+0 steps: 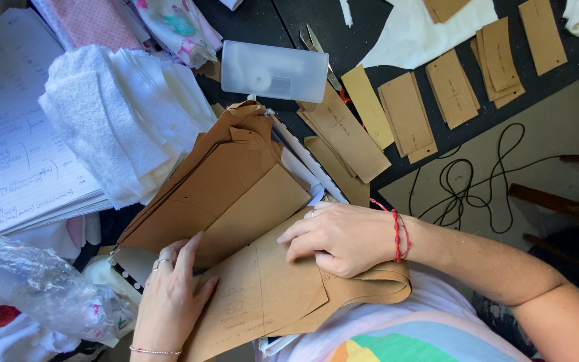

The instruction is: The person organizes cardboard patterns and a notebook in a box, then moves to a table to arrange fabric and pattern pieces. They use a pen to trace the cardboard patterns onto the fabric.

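Two hands: both rest on a stack of brown paper pattern pieces (236, 201) that lies across the person's lap and the near edge of the desk (363, 40).
Stack axis: its long axis runs on a diagonal, from the lower left near the person's body up to a narrow top end by the clear plastic box (275, 70).
Top end: the pieces come together there in a point aimed up and slightly right.
Lower end: the sheets fan out wide, and one flap curls over at the right, beside the wrist.
Left hand (169, 295): lies flat on the lower left of the stack, fingers (185, 258) stretched out and close together, pressing on the paper and gripping nothing; a ring and a thin bracelet show.
Right hand (340, 238): sits on the topmost sheet, fingers (299, 234) bent and held together, tips pointing left and touching the paper; whether they pinch an edge, I cannot tell.
Red bracelet (398, 236): around the right wrist.
Left of stack: folded white cloth (122, 114) and a pad of handwritten notes (15, 134).
Upper right: small brown rectangular cut-outs (450, 87) spread on the dark desk, scissors (316, 43) behind the box.
Floor: a black cord (470, 181) lies in loops.
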